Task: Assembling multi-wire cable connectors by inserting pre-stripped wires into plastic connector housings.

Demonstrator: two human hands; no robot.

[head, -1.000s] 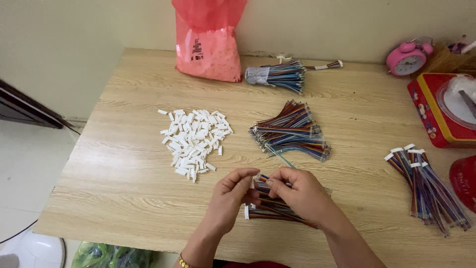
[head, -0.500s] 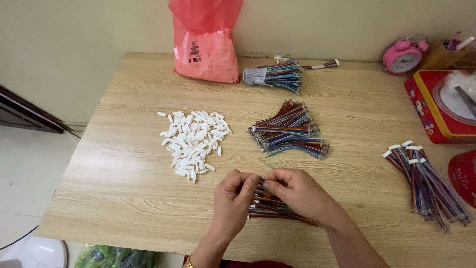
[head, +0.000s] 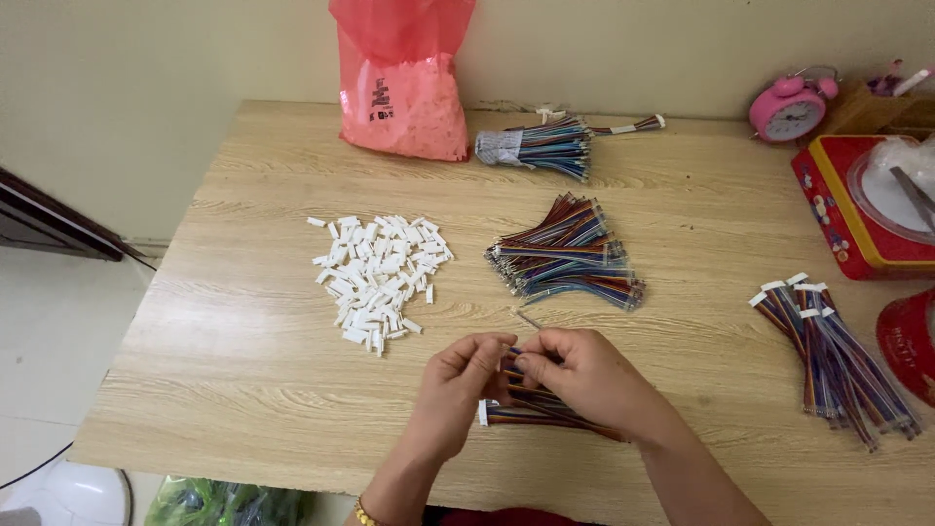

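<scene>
- Right now both hands meet over the near edge of the wooden table (head: 243, 321), fingertips almost touching each other
- left hand (head: 458, 390) has thumb and forefinger pinched together on something small at the tips; it is too small to tell what it is, though it sits right at the end of a blue wire
- right hand (head: 584, 380) is curled, its fingers (head: 531, 358) closed on the ends of a few thin coloured wires (head: 513, 365) that run down under the palm
- just below both sets of fingers lies a short wire bundle (head: 531, 417) with a white connector end, partly covered by the right hand and touching it
- a single thin wire (head: 527, 319) lies just beyond the fingertips
- farther out past the fingers sits a loose pile of coloured wires (head: 570, 258), well apart from the hands
- beyond the left fingers and off to their left is a heap of white plastic connectors (head: 375, 273)
- far out past the fingertips, near the wall, a red plastic bag (head: 404, 88) stands upright, and beside it lies a taped wire bundle (head: 541, 146)
- well off to the right of the right fingers rests a bundle of finished wires (head: 838, 356) with white ends
- beyond that, a red tin (head: 838, 219) and a pink alarm clock (head: 787, 107) stand at the far right corner
</scene>
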